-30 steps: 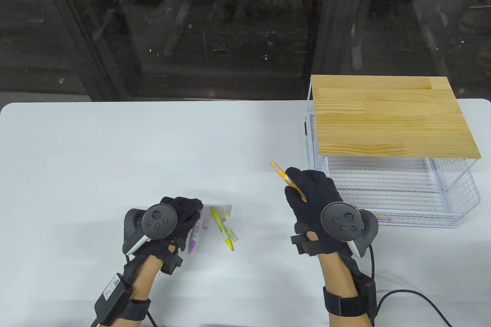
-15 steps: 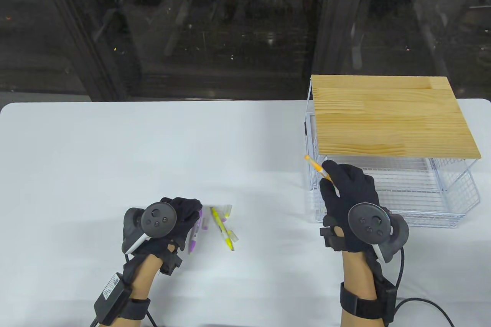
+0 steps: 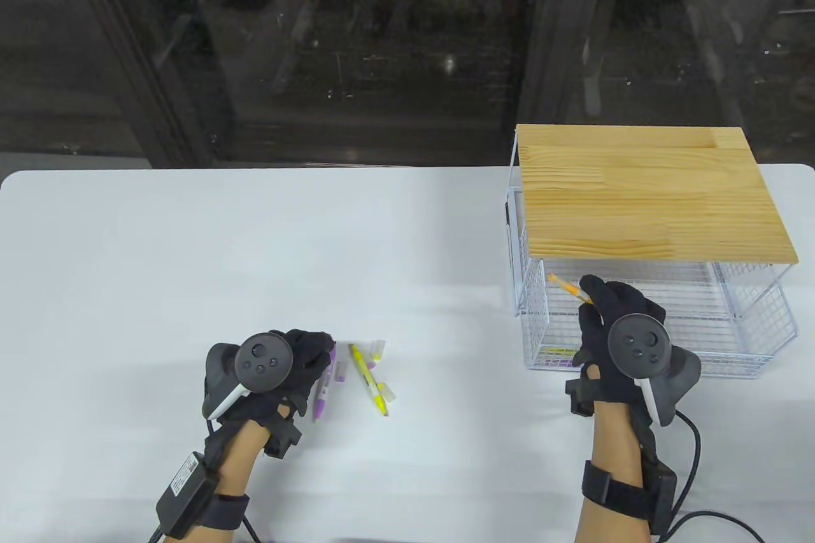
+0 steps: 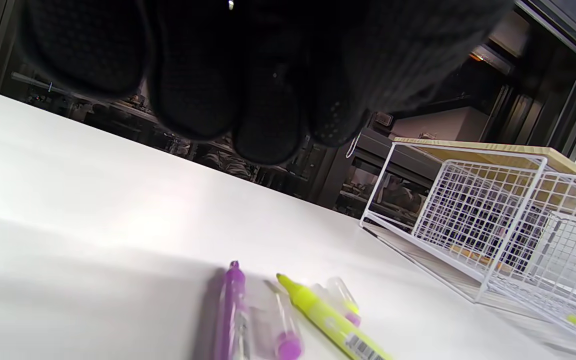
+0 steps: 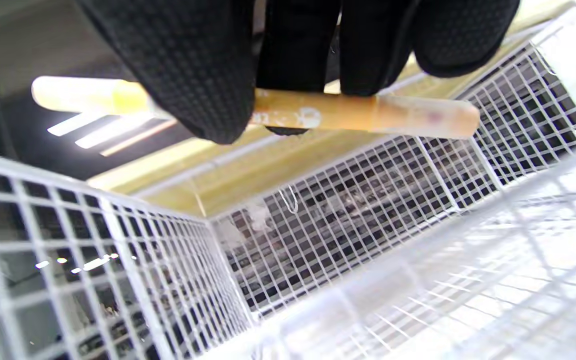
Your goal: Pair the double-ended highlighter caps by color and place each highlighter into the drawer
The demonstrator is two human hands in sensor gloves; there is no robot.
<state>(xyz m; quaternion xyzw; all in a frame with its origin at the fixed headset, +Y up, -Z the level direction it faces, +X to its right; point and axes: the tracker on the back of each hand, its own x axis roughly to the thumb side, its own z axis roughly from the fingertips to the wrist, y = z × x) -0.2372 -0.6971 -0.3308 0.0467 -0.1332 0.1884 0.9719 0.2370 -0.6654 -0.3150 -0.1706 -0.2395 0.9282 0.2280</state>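
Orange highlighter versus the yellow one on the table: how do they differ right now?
The orange highlighter is pinched in the right hand above the wire drawer; the yellow highlighter lies flat on the table, untouched. The orange one shows caps on both ends; the yellow one's tip is bare in the left wrist view, with loose caps beside it. Both are slim double-ended markers.

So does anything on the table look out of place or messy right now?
Only the loose pile by the left hand: the purple highlighter and yellow highlighter lie uncapped and askew, with clear caps scattered between them. The right hand holds the orange highlighter over the open wire drawer. Nothing looks spilled or damaged.
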